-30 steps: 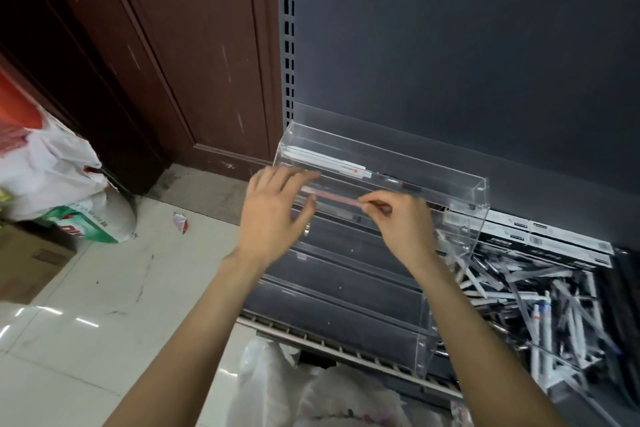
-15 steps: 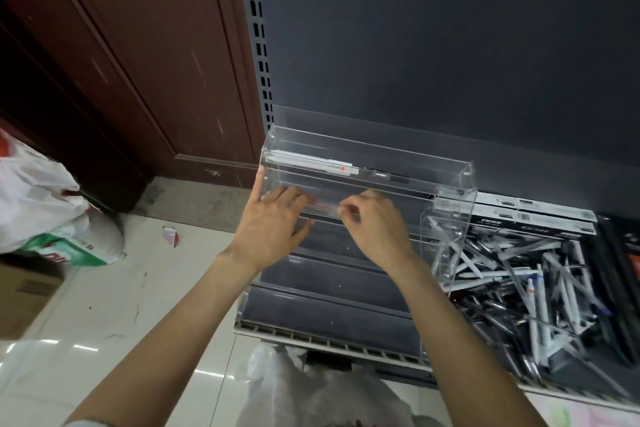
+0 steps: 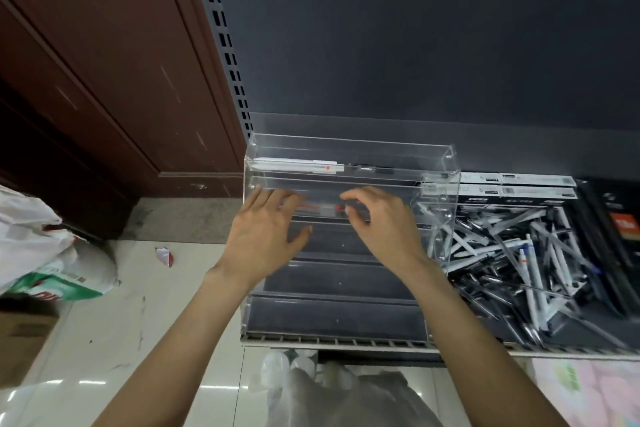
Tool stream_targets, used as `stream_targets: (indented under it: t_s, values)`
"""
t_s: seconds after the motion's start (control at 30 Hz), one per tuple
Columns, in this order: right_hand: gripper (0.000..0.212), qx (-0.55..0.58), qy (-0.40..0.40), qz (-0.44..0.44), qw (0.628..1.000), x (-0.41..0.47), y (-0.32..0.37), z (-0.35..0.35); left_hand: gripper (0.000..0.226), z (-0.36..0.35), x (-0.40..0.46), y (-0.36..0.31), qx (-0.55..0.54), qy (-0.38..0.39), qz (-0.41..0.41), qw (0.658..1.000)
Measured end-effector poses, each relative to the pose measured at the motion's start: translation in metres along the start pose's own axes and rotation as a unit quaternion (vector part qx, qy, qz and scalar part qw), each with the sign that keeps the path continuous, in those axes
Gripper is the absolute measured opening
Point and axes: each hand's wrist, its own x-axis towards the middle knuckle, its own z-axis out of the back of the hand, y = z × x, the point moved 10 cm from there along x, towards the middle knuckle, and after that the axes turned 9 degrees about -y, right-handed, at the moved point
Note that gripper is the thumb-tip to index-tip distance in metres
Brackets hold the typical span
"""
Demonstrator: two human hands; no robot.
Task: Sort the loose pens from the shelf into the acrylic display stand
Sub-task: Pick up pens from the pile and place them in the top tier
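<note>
The clear acrylic display stand (image 3: 349,144) with stepped tiers stands on the left end of the shelf. A white pen (image 3: 298,165) lies in its top tier. A pen with red parts (image 3: 322,210) lies in the second tier, between my hands. My left hand (image 3: 263,239) hovers over that tier with fingers spread and holds nothing. My right hand (image 3: 384,225) has loosely curled fingers; its fingertips are at the pen's right end but spread wider than the pen. A pile of loose pens (image 3: 519,253) lies on the shelf right of the stand.
White pen boxes (image 3: 519,184) line the back of the shelf, and dark packages (image 3: 616,229) lie at the far right. A plastic bag (image 3: 31,236) and a cardboard box (image 3: 20,333) sit on the floor at left. Another bag (image 3: 346,395) is below the shelf edge.
The red-marked pen went from my pinching fingers down into the second tier. Both hands have loosened and drawn back a little from it.
</note>
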Motion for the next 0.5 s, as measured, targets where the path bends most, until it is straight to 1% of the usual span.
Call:
stream_targets:
  t_s: [0.07,0.13,0.2,0.27,0.33,0.4,0.43,0.5]
  values:
    - [0.021,0.014,-0.046,0.018,0.999,-0.012,-0.005,0.026,0.044,0.017,0.007,-0.015,-0.035,-0.04,-0.013,0.998]
    - [0.023,0.025,-0.096,0.023,0.995,-0.03,-0.016,0.058,0.032,0.034,0.014,-0.039,-0.098,-0.11,-0.037,0.988]
    - [0.025,0.019,-0.139,0.008,0.99,-0.053,-0.035,0.09,0.02,0.049,0.015,-0.068,-0.173,-0.187,-0.067,0.965]
    - [0.025,-0.007,-0.158,-0.025,0.987,-0.08,-0.061,0.116,0.011,0.052,0.011,-0.101,-0.252,-0.225,-0.088,0.937]
    - [0.026,-0.034,-0.158,-0.076,0.984,-0.11,-0.096,0.135,0.007,0.043,0.008,-0.14,-0.327,-0.208,-0.098,0.917]
    - [0.026,-0.059,-0.153,-0.14,0.976,-0.14,-0.138,0.151,0.009,0.024,0.008,-0.181,-0.366,-0.156,-0.098,0.912]
    - [0.026,-0.073,-0.15,-0.171,0.971,-0.154,-0.159,0.158,0.011,0.01,0.009,-0.202,-0.367,-0.117,-0.095,0.918]
    - [0.024,-0.095,-0.141,-0.223,0.96,-0.179,-0.199,0.167,0.021,-0.029,0.012,-0.24,-0.351,-0.004,-0.074,0.934]
